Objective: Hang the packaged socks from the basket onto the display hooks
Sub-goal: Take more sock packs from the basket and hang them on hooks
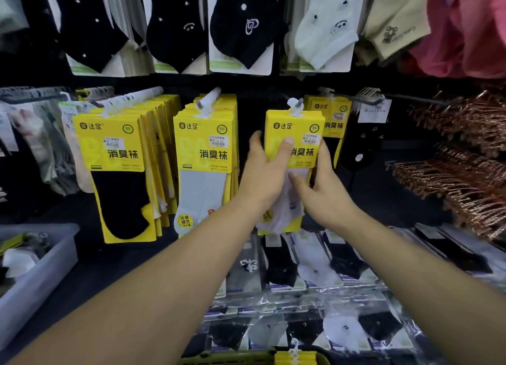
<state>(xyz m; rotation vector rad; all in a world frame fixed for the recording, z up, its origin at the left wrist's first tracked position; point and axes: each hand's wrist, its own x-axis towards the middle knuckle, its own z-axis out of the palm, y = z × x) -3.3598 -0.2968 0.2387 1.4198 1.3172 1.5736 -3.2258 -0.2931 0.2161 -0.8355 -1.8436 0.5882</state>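
Observation:
A yellow sock pack [299, 125] with a pale sock inside sits at the middle of the display, its white plastic hanger at the tip of a display hook [296, 104]. My left hand [264, 170] grips its left edge, thumb across the front of the card. My right hand [321, 185] holds its right edge and lower front. At the bottom edge, a green basket [232, 360] holds more yellow packs [295, 358].
Two hooks to the left carry full rows of yellow packs [117, 173] [205, 167]. Another yellow pack [332, 115] hangs behind on the right. Socks hang above and lie in rows below. A grey bin [35, 277] stands at the left, copper hangers [460, 159] at the right.

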